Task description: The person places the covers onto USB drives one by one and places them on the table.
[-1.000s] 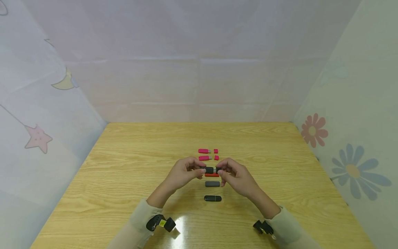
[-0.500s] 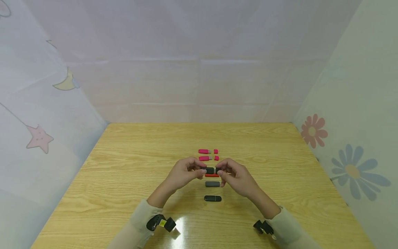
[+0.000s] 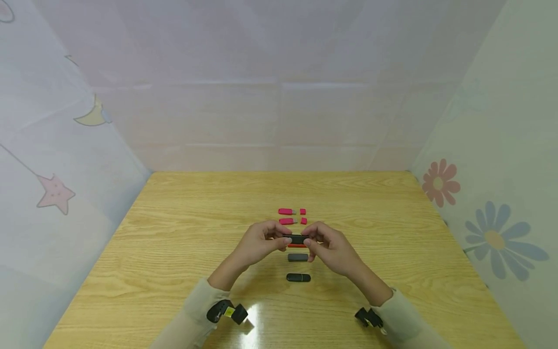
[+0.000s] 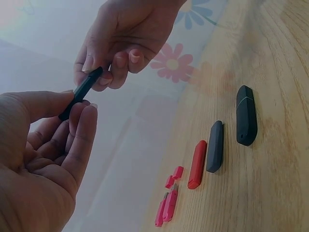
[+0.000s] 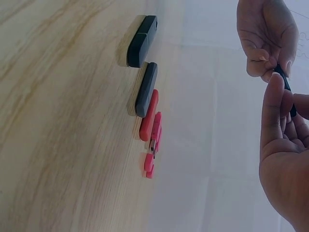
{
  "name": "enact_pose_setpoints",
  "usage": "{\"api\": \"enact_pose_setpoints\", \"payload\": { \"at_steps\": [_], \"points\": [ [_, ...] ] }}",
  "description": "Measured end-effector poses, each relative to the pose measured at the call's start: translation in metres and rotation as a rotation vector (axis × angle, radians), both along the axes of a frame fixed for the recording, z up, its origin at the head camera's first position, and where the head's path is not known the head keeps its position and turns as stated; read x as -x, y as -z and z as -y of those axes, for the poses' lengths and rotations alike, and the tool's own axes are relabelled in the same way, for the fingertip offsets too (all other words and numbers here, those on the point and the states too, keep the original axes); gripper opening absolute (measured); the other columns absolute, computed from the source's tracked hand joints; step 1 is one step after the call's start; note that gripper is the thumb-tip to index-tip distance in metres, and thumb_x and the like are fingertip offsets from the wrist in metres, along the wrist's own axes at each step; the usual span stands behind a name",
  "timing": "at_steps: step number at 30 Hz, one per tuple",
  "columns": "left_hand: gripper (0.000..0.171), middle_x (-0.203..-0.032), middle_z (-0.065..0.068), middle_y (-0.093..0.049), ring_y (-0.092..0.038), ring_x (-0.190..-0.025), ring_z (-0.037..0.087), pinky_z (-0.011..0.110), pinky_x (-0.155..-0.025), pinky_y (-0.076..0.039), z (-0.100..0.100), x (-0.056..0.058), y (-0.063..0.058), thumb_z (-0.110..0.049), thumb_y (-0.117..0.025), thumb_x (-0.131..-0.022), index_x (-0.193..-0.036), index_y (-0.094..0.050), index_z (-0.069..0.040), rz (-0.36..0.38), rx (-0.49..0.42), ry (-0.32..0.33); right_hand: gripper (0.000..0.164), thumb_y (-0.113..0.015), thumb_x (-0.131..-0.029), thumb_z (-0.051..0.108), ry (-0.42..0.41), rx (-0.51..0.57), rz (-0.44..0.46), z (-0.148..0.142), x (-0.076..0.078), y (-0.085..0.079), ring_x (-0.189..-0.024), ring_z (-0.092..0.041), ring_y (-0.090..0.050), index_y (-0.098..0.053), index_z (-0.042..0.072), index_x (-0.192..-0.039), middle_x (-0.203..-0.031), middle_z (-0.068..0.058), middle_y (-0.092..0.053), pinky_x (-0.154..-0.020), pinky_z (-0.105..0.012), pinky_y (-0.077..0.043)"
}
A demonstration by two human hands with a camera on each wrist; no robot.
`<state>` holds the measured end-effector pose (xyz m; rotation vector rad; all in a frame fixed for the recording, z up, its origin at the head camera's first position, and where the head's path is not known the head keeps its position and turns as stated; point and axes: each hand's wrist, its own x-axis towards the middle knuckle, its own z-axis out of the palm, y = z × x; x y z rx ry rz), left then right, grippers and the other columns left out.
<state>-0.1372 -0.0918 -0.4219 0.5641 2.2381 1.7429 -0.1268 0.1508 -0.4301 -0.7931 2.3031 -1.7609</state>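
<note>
Now slid together with its cap (image 4: 96,73), metal plug hidden, a black USB stick (image 3: 297,239) is pinched at either end by left hand (image 3: 260,243) and right hand (image 3: 333,248) above the wooden table (image 3: 183,242), though a crooked push could jam the cap.

I see soft, even light — a white glare (image 3: 252,325) on the table (image 3: 165,271), nearer me and left of the black stick (image 3: 298,239) I hold — and hazy wrist views.
</note>
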Motion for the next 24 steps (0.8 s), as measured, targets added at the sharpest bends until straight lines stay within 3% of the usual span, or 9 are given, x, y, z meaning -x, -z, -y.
{"api": "enact_pose_setpoints", "payload": {
  "at_steps": [5, 12, 17, 24],
  "points": [
    [0.019, -0.089, 0.007, -0.071, -0.07, -0.081, 0.024, 0.035, -0.074, -0.059, 0.0, 0.0004, 0.0006, -0.02, -0.072, -0.096, -0.11, -0.071, -0.007, -0.004, 0.0, 0.003, 0.015, -0.059, -0.103, 0.006, 0.002, 0.0, -0.008, -0.0001, 0.0002, 0.001, -0.066, -0.02, -0.066, -0.06, 0.001, -0.117, -0.095, -0.014, -0.064, -0.065, -0.042, -0.06],
    [0.016, -0.087, 0.008, -0.07, -0.069, -0.086, 0.042, 0.033, -0.073, -0.059, -0.0002, 0.0004, 0.0024, -0.016, -0.071, -0.096, -0.108, -0.071, -0.006, -0.003, 0.0, 0.006, 0.013, -0.059, -0.103, 0.006, 0.005, -0.002, -0.017, 0.0006, 0.0005, 0.0045, -0.066, -0.021, -0.066, -0.061, 0.002, -0.115, -0.093, -0.013, -0.064, -0.064, -0.043, -0.059],
    [0.015, -0.087, 0.006, -0.071, -0.071, -0.085, 0.038, 0.033, -0.073, -0.06, -0.0007, 0.0002, 0.0018, -0.015, -0.071, -0.096, -0.109, -0.071, -0.007, -0.001, 0.01, 0.005, 0.013, -0.059, -0.103, 0.007, 0.003, -0.007, -0.016, 0.0018, 0.0001, 0.0045, -0.066, -0.021, -0.066, -0.061, 0.002, -0.115, -0.092, -0.012, -0.064, -0.064, -0.041, -0.06],
    [0.016, -0.086, 0.004, -0.071, -0.072, -0.08, 0.025, 0.044, -0.076, -0.06, -0.0017, 0.0007, 0.0022, -0.016, -0.07, -0.097, -0.11, -0.071, -0.007, -0.011, 0.031, 0.001, 0.013, -0.059, -0.103, 0.009, 0.014, -0.016, 0.004, 0.0023, -0.0004, 0.0036, -0.067, -0.02, -0.066, -0.061, 0.002, -0.114, -0.09, -0.011, -0.063, -0.063, -0.038, -0.06]
  ]
}}
